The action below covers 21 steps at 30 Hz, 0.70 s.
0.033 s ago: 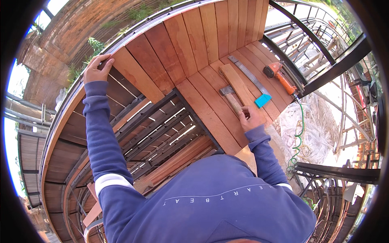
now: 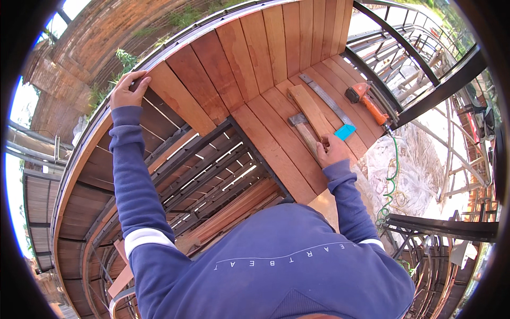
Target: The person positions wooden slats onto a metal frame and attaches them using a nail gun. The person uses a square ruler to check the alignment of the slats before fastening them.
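My left hand (image 2: 128, 91) grips the top end of a slanted reddish board (image 2: 180, 98) at the seat back's upper edge, upper left. My right hand (image 2: 333, 152) has its fingers curled at the near ends of a loose wooden strip (image 2: 308, 108) and a hammer or hatchet with a wooden handle (image 2: 304, 131); which it holds is unclear. Both lie on the plank seat (image 2: 276, 159). Just right of them lies a metal square (image 2: 324, 97) with a turquoise stock (image 2: 345, 132). An orange nail gun (image 2: 372, 109) rests farther right, connected to a green coiled hose (image 2: 396, 159).
An open black steel frame (image 2: 249, 159) with slats below borders the seat on the left, above stacked boards (image 2: 234, 207). Curved steel beams (image 2: 441, 98) stand at right, over crumpled white sheeting (image 2: 419, 165) and poles. A brick wall (image 2: 79, 58) lies beyond the back.
My right hand has shifted slightly up and right, its thumb moving from the tool's handle toward the wooden strip. My left hand stays in place.
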Motion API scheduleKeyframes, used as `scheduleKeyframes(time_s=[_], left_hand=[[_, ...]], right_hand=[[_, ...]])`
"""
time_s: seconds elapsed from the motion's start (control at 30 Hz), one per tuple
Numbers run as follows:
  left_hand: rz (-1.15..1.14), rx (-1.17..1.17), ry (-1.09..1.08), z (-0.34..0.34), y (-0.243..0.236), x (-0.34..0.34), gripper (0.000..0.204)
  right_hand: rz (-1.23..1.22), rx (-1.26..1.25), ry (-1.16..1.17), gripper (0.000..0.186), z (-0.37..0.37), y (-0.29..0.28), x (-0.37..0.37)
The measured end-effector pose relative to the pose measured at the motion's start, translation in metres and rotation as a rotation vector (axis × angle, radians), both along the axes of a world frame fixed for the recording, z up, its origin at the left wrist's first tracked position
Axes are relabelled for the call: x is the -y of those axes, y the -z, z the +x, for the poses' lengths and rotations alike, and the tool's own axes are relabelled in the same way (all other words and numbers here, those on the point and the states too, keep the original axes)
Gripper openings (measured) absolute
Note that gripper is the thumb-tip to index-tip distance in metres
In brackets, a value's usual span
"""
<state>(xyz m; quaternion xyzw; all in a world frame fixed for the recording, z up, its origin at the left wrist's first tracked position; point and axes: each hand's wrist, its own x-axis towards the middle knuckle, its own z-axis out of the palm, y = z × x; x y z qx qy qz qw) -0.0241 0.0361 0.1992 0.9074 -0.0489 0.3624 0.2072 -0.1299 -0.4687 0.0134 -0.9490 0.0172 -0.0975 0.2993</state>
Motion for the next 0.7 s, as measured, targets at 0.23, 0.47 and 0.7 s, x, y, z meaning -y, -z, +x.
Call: scheduleKeyframes(time_s=[0.23,0.47,0.7], left_hand=[[0.045,-0.038,-0.017,0.006,-0.005,0.002,0.027],[0.032,-0.142,-0.128,0.000,-0.007,-0.003,0.030],[0.064,-0.149,-0.126,0.007,-0.005,-0.003,0.031]], right_hand=[[-0.548,-0.306,0.042,0.063,0.064,0.004,0.010],[-0.579,-0.336,0.122,0.082,0.081,-0.008,-0.003],[-0.304,-0.150,0.019,0.051,0.105,0.003,0.018]])
